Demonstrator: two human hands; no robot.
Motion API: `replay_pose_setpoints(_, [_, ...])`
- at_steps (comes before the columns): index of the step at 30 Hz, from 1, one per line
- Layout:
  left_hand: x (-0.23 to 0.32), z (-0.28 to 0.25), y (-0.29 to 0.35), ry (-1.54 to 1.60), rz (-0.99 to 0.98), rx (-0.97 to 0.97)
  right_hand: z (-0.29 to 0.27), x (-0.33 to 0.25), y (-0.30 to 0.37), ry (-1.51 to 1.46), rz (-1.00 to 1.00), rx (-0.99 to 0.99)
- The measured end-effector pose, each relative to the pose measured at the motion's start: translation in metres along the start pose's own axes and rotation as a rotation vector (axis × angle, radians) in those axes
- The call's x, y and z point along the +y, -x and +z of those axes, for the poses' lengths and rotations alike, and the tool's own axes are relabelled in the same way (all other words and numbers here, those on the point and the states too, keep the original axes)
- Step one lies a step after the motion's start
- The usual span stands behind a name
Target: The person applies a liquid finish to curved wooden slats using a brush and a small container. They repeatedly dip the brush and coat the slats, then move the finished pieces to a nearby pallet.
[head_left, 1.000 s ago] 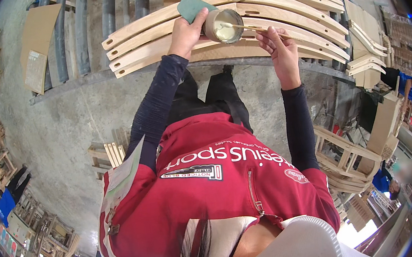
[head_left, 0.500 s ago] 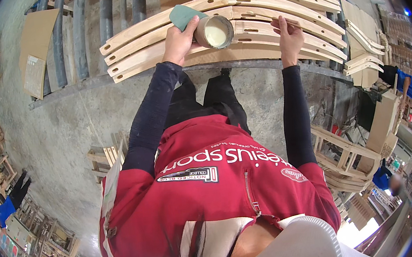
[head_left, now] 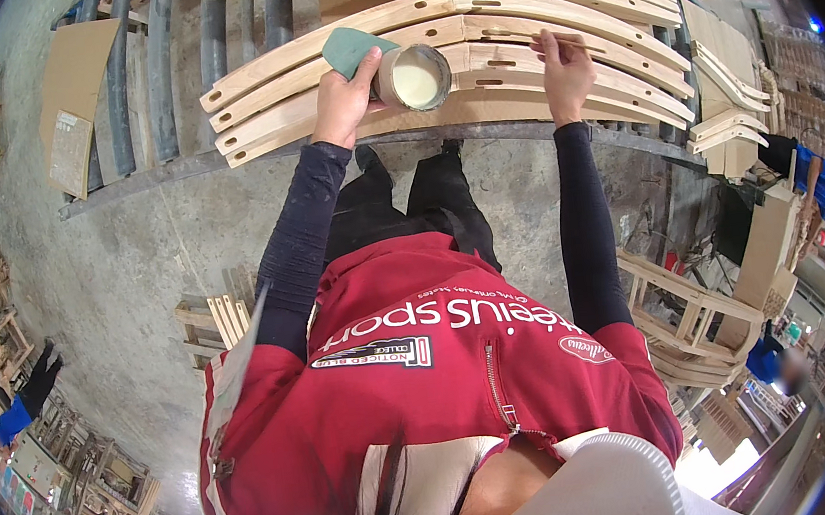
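Cup [head_left: 386,79] in left fingers, thin stick [head_left: 569,39] in right fingertips

The left hand [head_left: 344,102] grips the cup, which sits just right of its thumb, mouth facing the viewer and showing pale liquid [head_left: 417,85]. The other left fingers are mostly hidden behind the cup. A flat green piece [head_left: 354,50] sticks out just beyond the left thumb, beside the cup; whether the fingers pinch it cannot be told.

Well to the right of the cup, the right hand [head_left: 570,80] pinches the stick between thumb and fingers, its far end hard to make out against the wood. Curved, slotted wooden boards [head_left: 271,63] extend behind and to both sides of the fingers.
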State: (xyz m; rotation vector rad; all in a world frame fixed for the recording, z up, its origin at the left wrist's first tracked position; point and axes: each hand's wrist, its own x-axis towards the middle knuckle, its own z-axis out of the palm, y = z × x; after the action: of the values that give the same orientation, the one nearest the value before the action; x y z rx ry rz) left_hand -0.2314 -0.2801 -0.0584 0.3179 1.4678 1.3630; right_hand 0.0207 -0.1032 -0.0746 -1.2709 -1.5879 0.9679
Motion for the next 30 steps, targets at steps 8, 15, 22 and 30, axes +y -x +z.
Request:
replay_pose_setpoints(8, [0.004, -0.005, 0.007, 0.005, 0.01, 0.019, 0.004, -0.005, -0.007, 0.627, -0.274, -0.053])
replay_pose_setpoints(15, [0.0, -0.013, 0.008, 0.053, 0.014, 0.053, 0.009, -0.003, -0.004, 0.376, -0.285, -0.074])
replay_pose_setpoints(22, [-0.007, -0.019, 0.005, 0.037, 0.027, 0.051, 0.012, -0.016, 0.001, 0.434, -0.314, -0.116])
replay_pose_setpoints(30, [-0.002, -0.022, 0.011, 0.012, 0.01, 0.072, 0.007, -0.016, -0.004, 0.618, -0.319, -0.077])
